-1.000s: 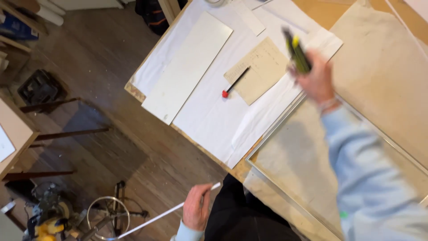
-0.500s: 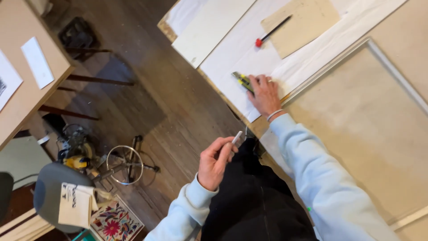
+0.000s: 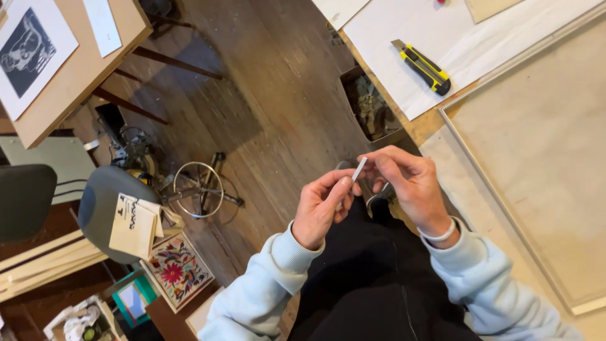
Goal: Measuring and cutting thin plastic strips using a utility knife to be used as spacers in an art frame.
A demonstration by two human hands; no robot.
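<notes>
Right hand [image 3: 407, 183] left the knife [image 3: 424, 66], joining left hand [image 3: 322, 205] pinching a strip [image 3: 358, 170].

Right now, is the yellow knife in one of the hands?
No, the yellow knife lies on the white sheet, while both hands pinch a small white strip.

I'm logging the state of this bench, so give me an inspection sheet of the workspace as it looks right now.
Surface: workbench covered with white sheets, a pale framed board on it.
Job's things: thin white strip pinched between both hands, away from the bench.
Clutter: yellow and black utility knife lying on the white paper; a box of scraps below the bench edge.
Hands: left hand and right hand both hold the strip.
Cables: nothing seen clearly.
Surroundings: wooden floor, grey stool, metal ring stand, print on a side table.
</notes>
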